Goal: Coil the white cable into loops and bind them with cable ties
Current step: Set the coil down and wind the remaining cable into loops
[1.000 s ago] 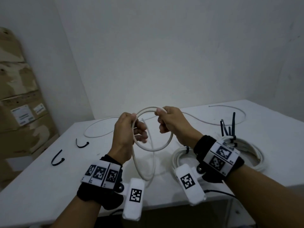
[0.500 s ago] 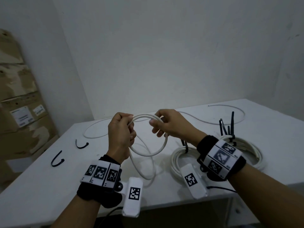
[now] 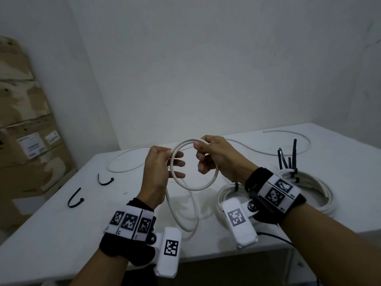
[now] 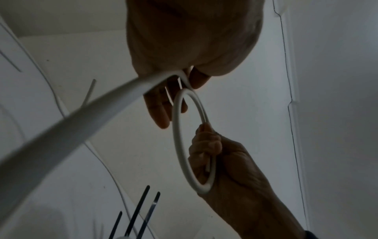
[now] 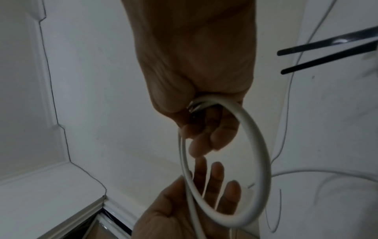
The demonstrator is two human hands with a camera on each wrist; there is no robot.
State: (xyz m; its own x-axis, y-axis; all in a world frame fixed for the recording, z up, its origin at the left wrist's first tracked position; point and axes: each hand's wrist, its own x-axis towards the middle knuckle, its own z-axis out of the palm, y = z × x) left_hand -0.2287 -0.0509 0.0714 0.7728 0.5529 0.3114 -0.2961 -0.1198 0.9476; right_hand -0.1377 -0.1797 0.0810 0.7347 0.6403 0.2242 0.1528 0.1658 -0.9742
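Note:
The white cable (image 3: 206,185) forms a round loop in the air between my hands, with two strands side by side along its top. My left hand (image 3: 169,156) pinches the loop's left side between thumb and forefinger, the other fingers straight through the ring. My right hand (image 3: 199,145) grips the top right of the loop with curled fingers. The cable's tail (image 3: 179,218) hangs to the white table (image 3: 61,234), and the rest trails along the back. The left wrist view shows the loop (image 4: 177,137) edge-on. In the right wrist view the loop (image 5: 260,153) hangs from my fist (image 5: 194,72).
Two bound white coils (image 3: 313,187) (image 3: 223,195) lie on the table at the right, with black tie tails (image 3: 288,159) sticking up. Two loose black cable ties (image 3: 105,181) (image 3: 74,200) lie at the left. Cardboard boxes (image 3: 24,141) stand against the left wall.
The loop has been drawn into a smaller, rounder ring with a second strand along its top. My left hand's lower fingers have straightened out. Both hands have risen slightly.

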